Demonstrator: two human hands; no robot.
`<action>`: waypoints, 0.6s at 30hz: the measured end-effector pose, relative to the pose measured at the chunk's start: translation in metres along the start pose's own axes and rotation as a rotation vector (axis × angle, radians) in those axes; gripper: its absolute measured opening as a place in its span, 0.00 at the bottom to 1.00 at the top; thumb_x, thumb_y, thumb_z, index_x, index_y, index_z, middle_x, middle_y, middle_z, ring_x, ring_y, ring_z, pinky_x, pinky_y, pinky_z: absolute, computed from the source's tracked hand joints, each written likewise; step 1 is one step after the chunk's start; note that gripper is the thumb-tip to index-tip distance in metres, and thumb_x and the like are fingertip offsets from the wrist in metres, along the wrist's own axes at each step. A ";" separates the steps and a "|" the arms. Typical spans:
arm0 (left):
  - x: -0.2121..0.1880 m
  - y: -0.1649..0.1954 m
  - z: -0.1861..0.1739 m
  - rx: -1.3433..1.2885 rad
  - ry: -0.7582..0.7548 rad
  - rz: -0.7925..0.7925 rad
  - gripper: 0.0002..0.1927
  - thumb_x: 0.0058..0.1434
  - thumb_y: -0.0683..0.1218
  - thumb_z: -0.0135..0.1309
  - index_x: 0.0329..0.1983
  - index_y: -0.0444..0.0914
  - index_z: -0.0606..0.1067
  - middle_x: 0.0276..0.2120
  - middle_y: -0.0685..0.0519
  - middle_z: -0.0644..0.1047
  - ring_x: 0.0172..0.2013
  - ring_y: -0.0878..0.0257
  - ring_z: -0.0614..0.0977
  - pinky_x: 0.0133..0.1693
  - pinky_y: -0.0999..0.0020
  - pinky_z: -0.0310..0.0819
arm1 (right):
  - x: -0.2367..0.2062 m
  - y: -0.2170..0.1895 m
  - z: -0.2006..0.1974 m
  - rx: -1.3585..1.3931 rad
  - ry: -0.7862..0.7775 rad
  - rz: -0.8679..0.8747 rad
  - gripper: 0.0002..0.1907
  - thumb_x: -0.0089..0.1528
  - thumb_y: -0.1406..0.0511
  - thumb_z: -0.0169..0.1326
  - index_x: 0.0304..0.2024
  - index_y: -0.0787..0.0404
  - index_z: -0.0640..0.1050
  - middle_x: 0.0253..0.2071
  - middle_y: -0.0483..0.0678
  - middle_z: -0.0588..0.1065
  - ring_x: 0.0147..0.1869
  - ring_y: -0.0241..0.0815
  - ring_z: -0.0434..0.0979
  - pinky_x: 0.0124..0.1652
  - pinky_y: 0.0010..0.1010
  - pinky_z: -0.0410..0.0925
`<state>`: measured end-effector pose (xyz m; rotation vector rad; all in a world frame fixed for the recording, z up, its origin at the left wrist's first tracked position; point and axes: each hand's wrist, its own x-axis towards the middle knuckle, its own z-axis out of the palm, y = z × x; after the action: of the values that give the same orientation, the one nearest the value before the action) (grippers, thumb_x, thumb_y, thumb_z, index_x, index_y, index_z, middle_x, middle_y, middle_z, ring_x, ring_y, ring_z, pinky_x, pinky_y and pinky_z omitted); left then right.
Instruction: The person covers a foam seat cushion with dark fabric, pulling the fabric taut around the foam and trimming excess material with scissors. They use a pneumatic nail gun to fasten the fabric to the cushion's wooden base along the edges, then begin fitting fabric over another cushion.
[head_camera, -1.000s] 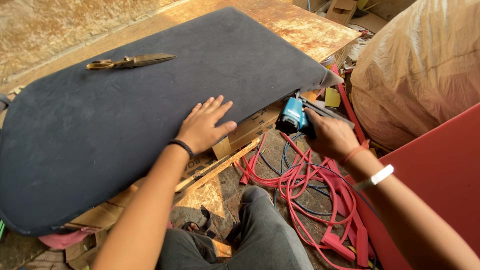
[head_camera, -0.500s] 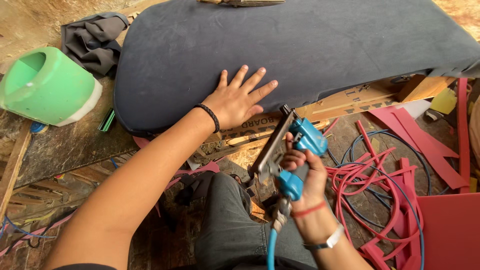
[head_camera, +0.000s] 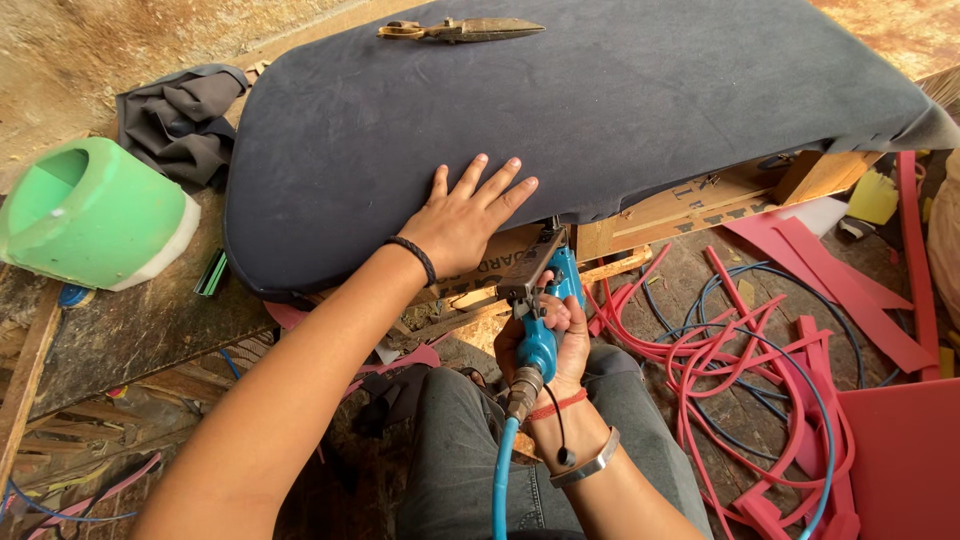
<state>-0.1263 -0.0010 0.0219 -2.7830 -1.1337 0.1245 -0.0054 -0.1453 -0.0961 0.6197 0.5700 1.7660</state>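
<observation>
A large panel covered in dark blue fabric (head_camera: 620, 110) lies on a worktable. My left hand (head_camera: 462, 218) presses flat on its near edge, fingers spread, a black band on the wrist. My right hand (head_camera: 555, 335) grips a blue pneumatic staple gun (head_camera: 538, 300) with a blue air hose (head_camera: 503, 480). The gun's nose points up at the panel's underside edge, just right of my left hand. A pair of old metal shears (head_camera: 460, 30) rests on the fabric at the far side.
A green foam block (head_camera: 90, 212) and a bundle of grey cloth (head_camera: 180, 120) sit at the left. Cardboard (head_camera: 690, 200) and wood pieces show under the panel. Red strips (head_camera: 840, 290), red and blue hoses (head_camera: 740, 370) and a red sheet (head_camera: 905, 450) lie at the right.
My right hand has brought the staple gun from the floor at the right up to the panel's near edge. My left hand stays flat on the fabric.
</observation>
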 end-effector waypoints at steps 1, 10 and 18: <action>0.000 -0.005 -0.002 -0.074 -0.003 0.022 0.48 0.54 0.41 0.48 0.78 0.55 0.47 0.77 0.52 0.45 0.75 0.45 0.46 0.67 0.33 0.37 | -0.001 0.000 -0.001 -0.015 0.030 0.005 0.08 0.67 0.62 0.57 0.41 0.55 0.72 0.24 0.35 0.71 0.29 0.30 0.74 0.40 0.24 0.76; -0.007 -0.050 -0.001 -1.363 0.140 0.210 0.38 0.63 0.56 0.35 0.77 0.40 0.60 0.71 0.46 0.71 0.77 0.49 0.60 0.77 0.48 0.33 | 0.004 0.045 -0.030 -0.157 0.224 0.177 0.18 0.65 0.61 0.54 0.56 0.60 0.73 0.23 0.33 0.69 0.27 0.28 0.71 0.35 0.25 0.73; -0.004 -0.046 -0.002 -1.347 0.156 0.163 0.39 0.61 0.58 0.33 0.77 0.42 0.61 0.69 0.47 0.73 0.77 0.50 0.61 0.75 0.46 0.33 | 0.010 0.059 -0.037 -0.314 0.298 0.141 0.24 0.63 0.62 0.54 0.59 0.69 0.72 0.23 0.37 0.68 0.27 0.30 0.70 0.34 0.24 0.73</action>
<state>-0.1607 0.0285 0.0313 -3.8106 -1.1751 -1.2715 -0.0738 -0.1536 -0.0835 0.1820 0.4428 2.0460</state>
